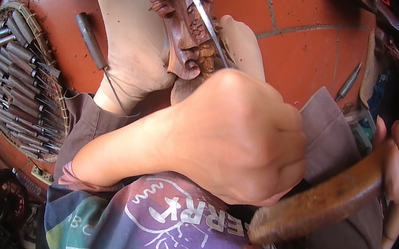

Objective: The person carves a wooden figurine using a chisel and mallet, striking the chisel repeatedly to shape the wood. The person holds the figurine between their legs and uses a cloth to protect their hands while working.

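My left hand (238,134) is closed in a fist in the middle of the view, its forearm crossing from the lower left. From the fist a chisel (207,21) points up and away, its bright blade over a reddish-brown wood carving (181,47) with curls and relief. The chisel's handle is hidden inside the fist. At the right, my right hand (397,158) grips a worn, curved wooden mallet (319,204), whose free end hangs near my left fist, over my lap. My bare feet (137,62) flank the carving.
On the left stands a round woven basket (45,38) packed with several wood-handled carving tools (19,87). One loose chisel (90,41) lies beside my left foot, another tool (349,83) on the red tiled floor (308,53) at right. A power strip (41,174) lies lower left.
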`<state>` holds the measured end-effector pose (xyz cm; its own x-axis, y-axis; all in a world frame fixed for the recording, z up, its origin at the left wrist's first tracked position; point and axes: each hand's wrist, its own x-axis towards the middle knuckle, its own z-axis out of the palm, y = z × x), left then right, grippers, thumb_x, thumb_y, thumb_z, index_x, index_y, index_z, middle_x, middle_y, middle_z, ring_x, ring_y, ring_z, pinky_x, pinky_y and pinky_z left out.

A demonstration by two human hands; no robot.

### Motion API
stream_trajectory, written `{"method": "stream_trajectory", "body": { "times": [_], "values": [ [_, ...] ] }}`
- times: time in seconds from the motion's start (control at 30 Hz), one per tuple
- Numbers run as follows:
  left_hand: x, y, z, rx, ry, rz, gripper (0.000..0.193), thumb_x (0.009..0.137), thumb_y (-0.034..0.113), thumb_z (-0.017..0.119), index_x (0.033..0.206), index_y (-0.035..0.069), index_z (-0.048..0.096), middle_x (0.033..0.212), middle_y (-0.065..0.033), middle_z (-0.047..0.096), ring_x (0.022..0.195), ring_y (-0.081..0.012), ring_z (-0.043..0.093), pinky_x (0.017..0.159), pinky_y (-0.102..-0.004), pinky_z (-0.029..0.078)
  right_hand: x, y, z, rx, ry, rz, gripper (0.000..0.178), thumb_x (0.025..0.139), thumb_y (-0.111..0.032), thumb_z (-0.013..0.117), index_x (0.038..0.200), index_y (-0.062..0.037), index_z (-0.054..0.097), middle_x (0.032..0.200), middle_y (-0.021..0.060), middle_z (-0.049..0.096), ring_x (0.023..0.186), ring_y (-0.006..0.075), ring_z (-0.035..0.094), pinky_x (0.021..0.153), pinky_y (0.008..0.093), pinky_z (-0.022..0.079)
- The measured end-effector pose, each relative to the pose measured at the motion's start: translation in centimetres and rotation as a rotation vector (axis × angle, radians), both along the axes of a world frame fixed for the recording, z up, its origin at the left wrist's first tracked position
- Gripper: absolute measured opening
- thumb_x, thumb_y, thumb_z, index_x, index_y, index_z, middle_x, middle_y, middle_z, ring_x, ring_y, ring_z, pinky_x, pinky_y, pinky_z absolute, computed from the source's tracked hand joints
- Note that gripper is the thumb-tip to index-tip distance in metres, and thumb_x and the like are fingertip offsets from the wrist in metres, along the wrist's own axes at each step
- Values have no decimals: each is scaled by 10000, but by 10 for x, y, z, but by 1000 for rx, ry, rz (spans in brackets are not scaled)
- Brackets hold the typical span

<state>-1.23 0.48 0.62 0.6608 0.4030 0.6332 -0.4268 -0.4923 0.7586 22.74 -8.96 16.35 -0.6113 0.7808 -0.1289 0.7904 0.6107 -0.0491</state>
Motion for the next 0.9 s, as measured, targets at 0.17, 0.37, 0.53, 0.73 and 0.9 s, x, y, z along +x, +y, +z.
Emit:
{"method": "stream_trajectory", "body": {
  "times": [0.17, 0.37, 0.53, 0.73, 0.9],
  "values": [
    [-7, -11, -11, -109, 28, -92, 254, 732, 239, 673, 569, 128, 512, 572, 18, 416, 467, -144, 442, 387, -282, 300, -13, -2, -3, -131, 135, -74, 471, 737, 177, 740, 1044, 64, 400, 792, 226, 563, 632, 301, 536, 497, 392, 441],
    [-7, -10, -19, -160, -9, -64, 209, 700, 236, 671, 586, 119, 540, 580, 15, 453, 458, -154, 445, 390, -295, 308, -19, 10, 4, -201, 79, 14, 447, 741, 190, 724, 1038, 61, 417, 782, 215, 557, 635, 304, 536, 495, 405, 423],
    [-8, -7, -20, -176, -15, -66, 193, 683, 222, 669, 585, 115, 542, 577, 11, 460, 449, -158, 442, 392, -299, 312, -24, 15, 7, -248, 30, 37, 449, 741, 178, 731, 1044, 65, 419, 775, 208, 559, 633, 307, 546, 513, 421, 445],
    [-8, -4, -20, -214, -64, -59, 205, 687, 228, 665, 580, 101, 546, 561, 6, 447, 430, -162, 431, 374, -299, 296, -27, 17, 8, -250, 7, 49, 454, 739, 165, 740, 1048, 68, 420, 777, 208, 560, 641, 309, 553, 520, 420, 451],
    [-12, 2, -18, -232, -74, -97, 234, 699, 257, 657, 575, 92, 547, 546, -2, 429, 415, -167, 417, 363, -300, 282, -32, 16, 9, -265, 23, 29, 449, 733, 166, 743, 1035, 71, 425, 764, 211, 553, 623, 300, 541, 508, 419, 437]
  ]
}}
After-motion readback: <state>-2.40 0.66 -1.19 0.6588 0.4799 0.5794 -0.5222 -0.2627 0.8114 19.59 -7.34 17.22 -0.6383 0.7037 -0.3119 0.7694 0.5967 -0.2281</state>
